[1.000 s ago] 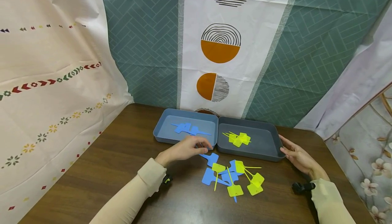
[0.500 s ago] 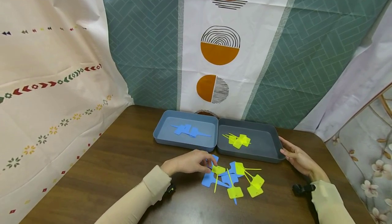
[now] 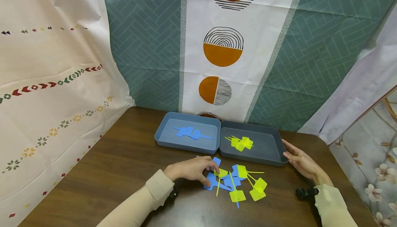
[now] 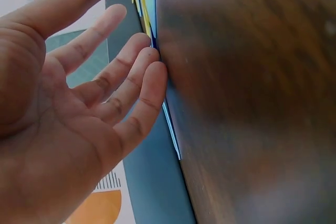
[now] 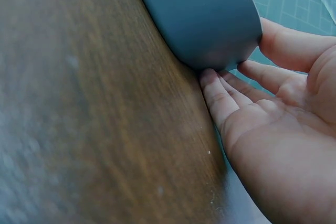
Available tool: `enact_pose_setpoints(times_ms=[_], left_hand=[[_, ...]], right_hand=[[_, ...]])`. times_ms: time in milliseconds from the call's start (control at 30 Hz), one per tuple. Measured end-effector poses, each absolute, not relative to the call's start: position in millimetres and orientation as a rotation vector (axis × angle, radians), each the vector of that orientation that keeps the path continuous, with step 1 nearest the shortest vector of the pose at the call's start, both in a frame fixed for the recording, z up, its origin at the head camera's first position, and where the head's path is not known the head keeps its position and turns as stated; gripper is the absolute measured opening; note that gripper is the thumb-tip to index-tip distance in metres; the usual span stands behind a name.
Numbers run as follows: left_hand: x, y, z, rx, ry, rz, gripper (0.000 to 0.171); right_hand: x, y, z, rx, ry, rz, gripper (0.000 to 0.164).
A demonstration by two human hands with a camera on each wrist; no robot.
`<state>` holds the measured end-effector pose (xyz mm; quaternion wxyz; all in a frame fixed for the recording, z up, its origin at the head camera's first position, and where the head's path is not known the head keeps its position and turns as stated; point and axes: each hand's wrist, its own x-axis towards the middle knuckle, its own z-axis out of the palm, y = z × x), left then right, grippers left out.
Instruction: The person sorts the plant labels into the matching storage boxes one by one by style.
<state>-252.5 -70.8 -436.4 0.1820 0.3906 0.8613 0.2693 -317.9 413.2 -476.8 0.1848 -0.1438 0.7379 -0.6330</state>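
Over the left end of a loose pile, my left hand [image 3: 193,169] reaches down with thumb and fingers spread. Its thumb tip is at a blue T-shaped plant label [image 3: 212,179] and its fingertips are near a yellow plant label [image 3: 221,173]. In the left wrist view, the lower fingers [image 4: 153,85] rest at the tabletop beside the thin labels, and no label sits between finger and thumb. My right hand [image 3: 302,161] touches the right end of the dark grey tray [image 3: 252,158]; the right wrist view has its thumb and fingertips against the tray corner [image 5: 220,35].
Left of the dark tray stands a blue-grey tray [image 3: 186,147] holding several blue labels [image 3: 189,131]. Several yellow labels [image 3: 240,143] lie in the dark tray. More yellow labels [image 3: 258,189] spread over blue ones on the wooden table [image 3: 124,172]. Patterned cloths [image 3: 145,48] hang behind.
My left hand has moved from the blue-grey tray's front edge down and right to the labels, its thumb now lower over a blue one. My right hand has stayed at the dark tray.
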Motion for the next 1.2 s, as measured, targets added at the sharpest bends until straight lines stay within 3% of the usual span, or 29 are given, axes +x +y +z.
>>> enact_pose_setpoints(times_ms=[1200], left_hand=[[-250.0, -71.4, -436.0, 1.208, 2.422, 0.644, 0.042]], right_hand=[[-317.5, 412.8, -475.8, -0.414, 2.088, -1.760, 0.072]])
